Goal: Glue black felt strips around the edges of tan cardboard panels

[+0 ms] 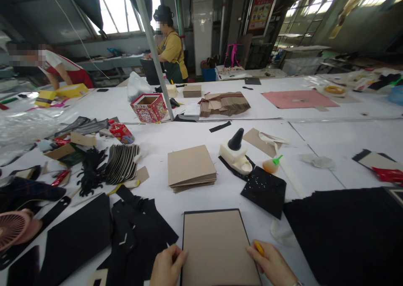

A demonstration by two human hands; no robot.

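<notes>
In front of me lies a grey-brown cardboard panel (217, 248) with a thin black border along its visible edges. My left hand (168, 266) is closed at the panel's left edge, thumb and fingers pinching it. At the right edge is my right hand (272, 263), its fingertips touching the panel. A small yellow tool (259, 247) sticks out of that hand's grip; its working end is hidden. Beyond the panel stands a stack of similar cardboard sheets (192, 166).
Black fabric pieces (78, 240) lie left, and a large black sheet (349, 231) right. A white container with a black cone (236, 141) stands beyond, near a green-tipped bottle (271, 165). A pink fan (15, 227) sits far left. A metal pole (154, 51) rises mid-table; two people work behind.
</notes>
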